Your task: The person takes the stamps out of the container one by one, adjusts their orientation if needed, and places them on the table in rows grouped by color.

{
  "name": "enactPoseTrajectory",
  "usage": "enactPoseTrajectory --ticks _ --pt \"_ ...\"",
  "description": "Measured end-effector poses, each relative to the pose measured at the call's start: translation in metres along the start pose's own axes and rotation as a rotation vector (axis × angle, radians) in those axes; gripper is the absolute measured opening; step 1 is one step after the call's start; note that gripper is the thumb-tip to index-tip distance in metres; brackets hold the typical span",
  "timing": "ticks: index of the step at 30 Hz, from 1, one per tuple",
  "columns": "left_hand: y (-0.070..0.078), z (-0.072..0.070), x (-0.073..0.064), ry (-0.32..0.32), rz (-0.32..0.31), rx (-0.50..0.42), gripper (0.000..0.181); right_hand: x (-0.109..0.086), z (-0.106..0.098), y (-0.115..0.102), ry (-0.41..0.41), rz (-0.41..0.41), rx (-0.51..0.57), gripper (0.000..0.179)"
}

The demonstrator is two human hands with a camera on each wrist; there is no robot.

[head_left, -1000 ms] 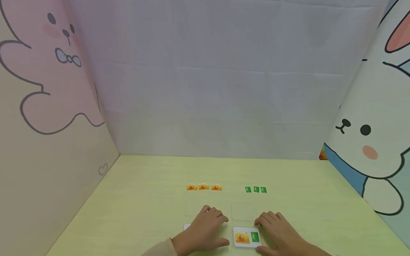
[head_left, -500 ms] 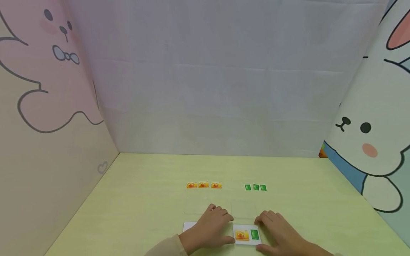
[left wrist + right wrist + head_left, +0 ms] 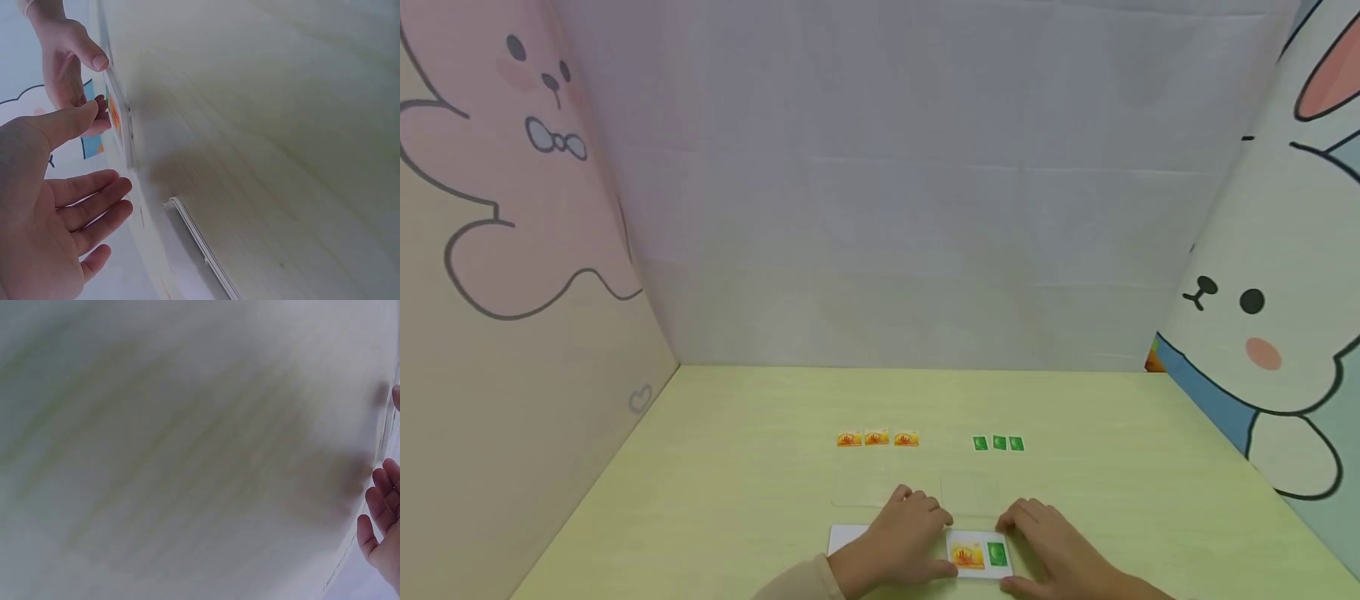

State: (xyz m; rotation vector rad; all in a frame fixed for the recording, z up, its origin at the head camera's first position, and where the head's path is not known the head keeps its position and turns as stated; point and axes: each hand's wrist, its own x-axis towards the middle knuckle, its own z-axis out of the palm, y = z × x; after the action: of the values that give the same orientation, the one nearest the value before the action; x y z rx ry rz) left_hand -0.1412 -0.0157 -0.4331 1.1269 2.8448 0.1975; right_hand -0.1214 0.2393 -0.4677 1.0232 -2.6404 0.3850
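A thin white rectangular case (image 3: 976,573) lies on the table, with an orange sticker (image 3: 967,556) and a green sticker (image 3: 997,554) on its face. At its right end, my right hand (image 3: 1060,550) holds it between thumb and fingers at the near and far corners. My left hand (image 3: 898,542) is at the left end, thumb by the near corner and fingers by the far one; its fingers (image 3: 94,212) are loosely bent, and firm contact cannot be told. A second white flat piece (image 3: 847,536) lies partly hidden behind the left hand.
Farther back lie three orange stickers (image 3: 877,437) and three green stickers (image 3: 999,443) in a row. Faint clear rectangular outlines (image 3: 970,496) lie between them and the hands. A white back wall (image 3: 880,250) and printed side walls enclose the table (image 3: 737,442).
My left hand has moved right, bringing its thumb and fingers up to the case's left end and uncovering more of the second white piece. The right hand stays at the right end.
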Motion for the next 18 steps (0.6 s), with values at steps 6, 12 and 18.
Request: enactPoseTrajectory --ticks 6,12,18 --pt "0.0028 0.0007 0.0029 -0.014 -0.01 -0.014 0.049 -0.0004 0.0023 -0.0004 0.025 -0.015 0.0 0.05" --pt "0.0038 0.0016 0.0038 -0.011 -0.005 0.002 0.048 0.0004 0.0028 -0.0014 0.053 -0.035 -0.015 0.051" --pt "0.0036 0.0042 0.004 0.001 0.007 0.028 0.048 0.0001 0.0043 -0.002 0.081 -0.061 -0.013 0.052"
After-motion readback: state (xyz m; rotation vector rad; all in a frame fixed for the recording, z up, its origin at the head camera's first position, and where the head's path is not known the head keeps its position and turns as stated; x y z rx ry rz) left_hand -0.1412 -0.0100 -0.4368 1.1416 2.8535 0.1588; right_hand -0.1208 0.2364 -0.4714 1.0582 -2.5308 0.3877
